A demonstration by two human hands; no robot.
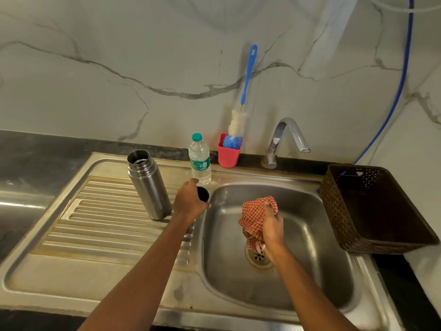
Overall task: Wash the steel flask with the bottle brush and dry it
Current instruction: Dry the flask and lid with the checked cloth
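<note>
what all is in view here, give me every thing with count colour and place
steel flask: one, silver, upright and uncapped on the drainboard
dark cap: one, black, in the left hand at the basin's edge
bottle brush: one, blue handle with white and blue bristles, standing in the red cup
red cup: one, red, by the wall behind the sink
water bottle: one, clear with green cap, on the sink's back rim
tap: one, silver, behind the basin
sink: one, steel, set in the dark counter
basket: one, brown, right of the basin
hose: one, blue, along the right wall
checked cloth: one, red and white, bunched over the basin
left hand: one, holds the cap
right hand: one, grips the cloth
</note>
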